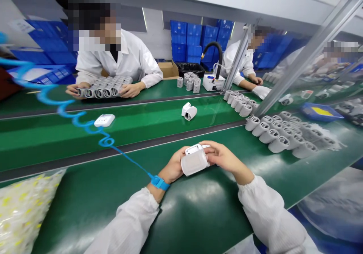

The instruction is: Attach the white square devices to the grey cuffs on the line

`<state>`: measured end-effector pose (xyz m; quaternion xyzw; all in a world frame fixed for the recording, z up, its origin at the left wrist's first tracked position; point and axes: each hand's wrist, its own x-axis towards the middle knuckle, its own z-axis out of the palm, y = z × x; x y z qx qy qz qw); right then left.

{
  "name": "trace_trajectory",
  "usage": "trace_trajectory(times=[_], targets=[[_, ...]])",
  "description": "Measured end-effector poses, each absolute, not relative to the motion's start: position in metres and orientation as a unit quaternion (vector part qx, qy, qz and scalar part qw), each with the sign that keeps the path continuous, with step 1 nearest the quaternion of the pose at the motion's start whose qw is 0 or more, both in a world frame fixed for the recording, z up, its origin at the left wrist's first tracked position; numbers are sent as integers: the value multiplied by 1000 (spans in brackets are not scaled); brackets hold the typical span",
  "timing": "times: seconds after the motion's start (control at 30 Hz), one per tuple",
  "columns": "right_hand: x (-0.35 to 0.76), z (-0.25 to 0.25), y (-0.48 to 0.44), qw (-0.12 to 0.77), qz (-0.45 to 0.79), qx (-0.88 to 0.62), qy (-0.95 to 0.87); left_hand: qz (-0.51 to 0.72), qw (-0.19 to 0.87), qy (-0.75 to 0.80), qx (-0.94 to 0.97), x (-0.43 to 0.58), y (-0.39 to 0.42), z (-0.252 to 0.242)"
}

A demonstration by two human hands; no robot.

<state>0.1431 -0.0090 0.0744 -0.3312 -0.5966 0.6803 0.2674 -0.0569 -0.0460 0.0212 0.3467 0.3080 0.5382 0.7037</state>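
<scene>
Between my hands, above the green bench, is a wrist blood pressure monitor [195, 162], a white case with a rolled light-grey cuff facing me. My left hand [175, 166] grips its left side, the fingers partly hidden behind it. My right hand [221, 156] closes on the right edge, thumb near the cuff and fingers at the top by the white case. A blue wrist strap [159, 183] with a coiled cord circles my left wrist. Another monitor [189, 111] lies on the green conveyor belt [147, 116] beyond my hands.
Rows of rolled grey cuffs [279, 143] stand at the right. A white device [104, 120] rests on the belt at left. A bag of yellow-and-white pieces [27, 208] lies front left. Across the belt, a co-worker [121, 63] holds several cuffs. A metal post [300, 57] rises at right.
</scene>
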Motion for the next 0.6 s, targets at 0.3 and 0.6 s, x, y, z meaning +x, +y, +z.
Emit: trace_trajectory(times=[0.3, 0.6], targets=[[150, 66, -9, 244, 667, -341, -616, 491, 668, 332, 450, -62, -47, 12], [145, 55, -13, 249, 608, -339, -673, 528, 566, 387, 501, -57, -59, 13]])
